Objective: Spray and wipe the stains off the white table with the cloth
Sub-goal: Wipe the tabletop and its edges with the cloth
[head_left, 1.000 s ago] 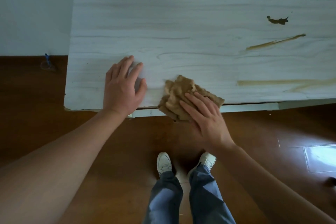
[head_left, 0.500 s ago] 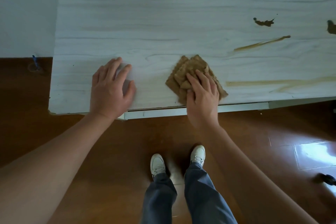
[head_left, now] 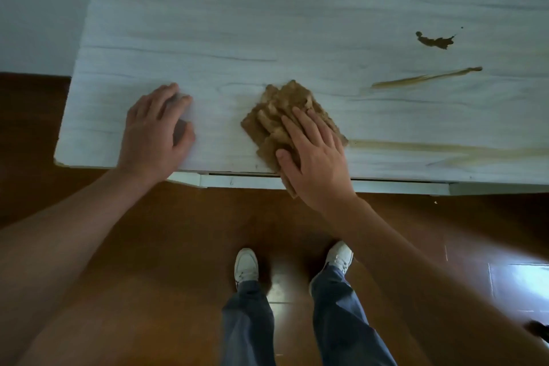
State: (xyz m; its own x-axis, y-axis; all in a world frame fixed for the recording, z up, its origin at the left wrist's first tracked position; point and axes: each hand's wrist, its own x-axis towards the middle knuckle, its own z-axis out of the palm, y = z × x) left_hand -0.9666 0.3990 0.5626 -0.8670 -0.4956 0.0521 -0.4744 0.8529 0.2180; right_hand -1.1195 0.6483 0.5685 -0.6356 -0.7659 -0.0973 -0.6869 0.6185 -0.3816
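The right hand lies flat on the crumpled tan waffle-textured cloth. Its fingers are straight and slightly spread, pressing the cloth down rather than clutching it, and the thumb sits on the cloth's near left side. The cloth rests on the white wood-grain counter close to the near edge, with a corner hanging over that edge beneath the palm. The left hand is planted flat on the counter well to the left, its fingers relaxed and close together, holding nothing; it looks like a brace.

The step in hand seems to be the wiping stroke. The long pale brown smear begins just beside the cloth's right side and runs off to the right along the near edge. The sensible stroke is therefore rightward along its length, with palm and fingers bearing down evenly so the bunched folds do not skate over it. Pulling the overhanging corner back onto the counter first would give more wiping surface and stop the cloth slipping off the edge.

Farther back and to the right, the thin diagonal brown streak and the dark brown blotch are untouched. The blotch looks thick and probably wants a fresh fold of cloth, so that it is lifted and not spread. No spray bottle is in view.
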